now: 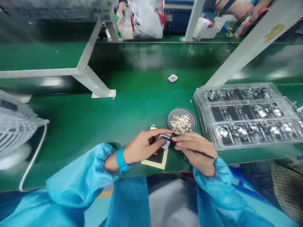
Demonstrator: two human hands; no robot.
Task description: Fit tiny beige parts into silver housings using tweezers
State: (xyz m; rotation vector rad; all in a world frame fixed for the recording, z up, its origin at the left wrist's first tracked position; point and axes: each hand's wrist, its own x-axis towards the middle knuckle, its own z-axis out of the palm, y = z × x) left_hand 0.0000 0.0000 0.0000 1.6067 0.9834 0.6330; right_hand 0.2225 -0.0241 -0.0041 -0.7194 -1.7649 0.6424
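My left hand (148, 145) pinches a small square device casing (166, 142) with a pale inside and a purplish rim. In my right hand (195, 149) is a thin black pair of tweezers (204, 154), its tip meeting the casing near my left thumb. Whether the tip grips a small part cannot be made out. Beneath both hands lies a black pad with a yellow border (153, 163), with a tiny pale piece on it. Just beyond my right hand, a round dark dish (170, 117) holds many small cream-coloured pieces.
Stacked clear plastic trays (214, 125) with electronic parts stand on the right. A similar small casing (172, 78) lies farther back on the green bench (132, 110). White metal posts (98, 82) rise from the bench. At left is a white fan (17, 126) with a cable. Another person's arm shows at top right.
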